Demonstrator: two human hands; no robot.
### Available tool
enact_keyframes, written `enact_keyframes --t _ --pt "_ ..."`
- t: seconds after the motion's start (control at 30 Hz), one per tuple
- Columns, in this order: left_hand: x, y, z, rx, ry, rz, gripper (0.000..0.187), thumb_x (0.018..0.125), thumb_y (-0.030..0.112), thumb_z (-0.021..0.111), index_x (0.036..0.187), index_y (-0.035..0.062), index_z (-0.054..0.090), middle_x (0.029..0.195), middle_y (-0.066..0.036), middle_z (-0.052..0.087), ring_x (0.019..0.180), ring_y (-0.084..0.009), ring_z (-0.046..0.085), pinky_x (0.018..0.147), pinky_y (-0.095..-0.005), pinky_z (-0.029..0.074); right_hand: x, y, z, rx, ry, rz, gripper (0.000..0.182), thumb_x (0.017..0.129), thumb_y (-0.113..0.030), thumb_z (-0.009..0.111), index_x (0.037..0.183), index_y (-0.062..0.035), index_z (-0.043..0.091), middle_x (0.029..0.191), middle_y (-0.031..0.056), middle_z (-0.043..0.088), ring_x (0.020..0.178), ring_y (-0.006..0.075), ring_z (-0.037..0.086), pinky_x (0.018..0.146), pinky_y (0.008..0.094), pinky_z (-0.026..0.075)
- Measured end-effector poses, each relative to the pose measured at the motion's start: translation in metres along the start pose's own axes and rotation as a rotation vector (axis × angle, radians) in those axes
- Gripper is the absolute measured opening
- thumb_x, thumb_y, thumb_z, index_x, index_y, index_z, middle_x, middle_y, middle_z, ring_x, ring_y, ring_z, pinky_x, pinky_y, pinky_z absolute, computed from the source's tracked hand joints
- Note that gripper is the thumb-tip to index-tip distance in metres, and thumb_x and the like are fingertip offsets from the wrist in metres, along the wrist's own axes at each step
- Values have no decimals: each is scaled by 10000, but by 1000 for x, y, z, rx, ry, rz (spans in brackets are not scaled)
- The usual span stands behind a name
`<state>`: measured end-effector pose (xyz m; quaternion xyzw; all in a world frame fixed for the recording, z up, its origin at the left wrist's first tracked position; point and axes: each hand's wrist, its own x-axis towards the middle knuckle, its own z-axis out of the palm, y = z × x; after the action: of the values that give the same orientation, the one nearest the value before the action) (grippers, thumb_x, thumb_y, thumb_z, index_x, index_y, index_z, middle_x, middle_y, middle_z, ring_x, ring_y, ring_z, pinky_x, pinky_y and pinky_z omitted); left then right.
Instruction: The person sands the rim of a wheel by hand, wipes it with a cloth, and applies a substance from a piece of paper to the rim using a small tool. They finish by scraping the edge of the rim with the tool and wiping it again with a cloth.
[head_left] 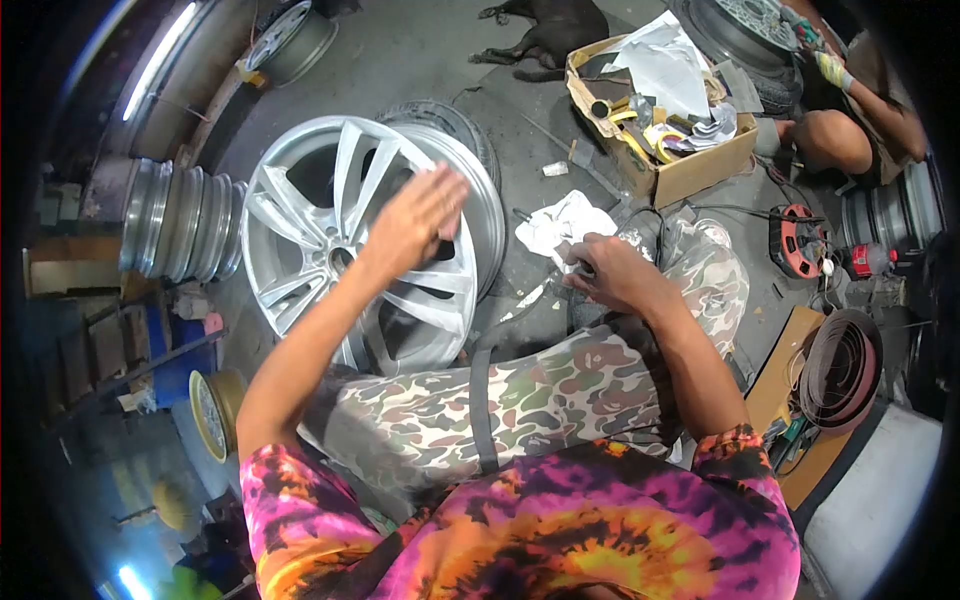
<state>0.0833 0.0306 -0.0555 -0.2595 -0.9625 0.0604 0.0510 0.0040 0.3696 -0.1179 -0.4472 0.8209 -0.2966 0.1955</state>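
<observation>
A silver alloy wheel (pixel 335 155) with split spokes leans tilted in front of me, over a tire (pixel 440 115) behind it. My left hand (pixel 418 218) lies over the wheel's right-hand spokes, its fingers stretched out together and slightly blurred. To the right, my right hand (pixel 622 272) is closed with curled fingers above my camouflage-covered knee. A small pale bit shows at its fingertips, and I cannot tell what it is. Crumpled white paper (pixel 565 222) lies on the floor just beyond that hand.
A cardboard box (pixel 690 175) of papers and tape rolls stands ahead right. Behind it a person in gloves (pixel 832 72) works at another wheel. A dark animal (pixel 555 35) lies at the back. Stacked rims (pixel 185 220) stand left; a red cord reel (pixel 797 240) and abrasive rolls (pixel 842 365) sit right.
</observation>
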Motion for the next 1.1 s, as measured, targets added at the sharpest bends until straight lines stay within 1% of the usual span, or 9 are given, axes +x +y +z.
enact_keyframes --t 0.3,0.43,0.57,0.67,0.73,0.8,0.83,1.03,1.1 --pt "-18 25 41 -191 275 -59 622 905 88 681 1507 98 523 1601 -85 465 1512 -292 388 1252 -518 304 12 12 11 -57 42 -70 291 853 -284 798 971 -30 718 968 209 710 920 408 694 834 478 562" --pt "-23 15 30 -161 183 40 620 895 119 712 1494 132 549 1566 -74 512 1486 -285 433 1251 -518 304 12 5 11 -114 -14 22 323 855 -259 791 1069 -23 739 996 235 710 936 407 699 841 465 566" --pt "43 -40 -9 -153 353 -227 540 905 11 602 1431 132 620 1567 -106 499 1492 -328 406 1251 -482 319 22 -13 -15 46 14 13 355 872 -245 784 1127 -4 729 1035 239 702 995 410 683 866 448 548" --pt "99 -1 -74 -574 677 -158 479 870 46 547 1306 144 719 1269 -160 674 1208 -360 619 1091 -448 468 33 -23 -50 328 355 -60 519 889 -218 805 1341 -44 619 1209 134 641 843 184 635 778 310 533" --pt "123 24 -87 -807 504 -222 474 889 7 493 1308 75 703 1208 -128 689 1143 -237 649 1017 -364 492 30 -41 -88 667 450 72 667 923 -232 795 1492 -84 479 1287 125 586 796 101 623 707 259 522" --pt "151 45 -71 -1369 434 -205 422 939 44 502 1330 13 656 1222 -98 711 1086 -187 662 999 -339 497 30 -44 -119 777 542 3 589 962 -240 759 1442 -18 501 1166 91 645 892 110 701 660 252 512" --pt "157 55 -69 -1509 381 -190 421 951 71 522 1351 -4 629 1232 -94 715 1074 -177 665 1000 -336 496 26 -29 -123 834 538 16 427 994 -244 725 1326 -3 606 1028 60 695 772 93 673 628 232 477" --pt "119 47 -57 -667 570 -401 481 955 216 671 1384 21 578 1233 -206 643 1112 -331 650 979 -399 498 28 77 -116 819 452 260 295 1010 -271 702 1179 -30 711 847 -32 687 674 46 589 591 195 415" --pt "79 36 -44 -457 581 -441 456 953 165 672 1377 22 581 1244 -212 616 1135 -384 616 992 -451 488 39 137 -80 1026 438 413 298 983 -301 727 1112 -32 715 852 32 697 630 107 612 519 253 473"
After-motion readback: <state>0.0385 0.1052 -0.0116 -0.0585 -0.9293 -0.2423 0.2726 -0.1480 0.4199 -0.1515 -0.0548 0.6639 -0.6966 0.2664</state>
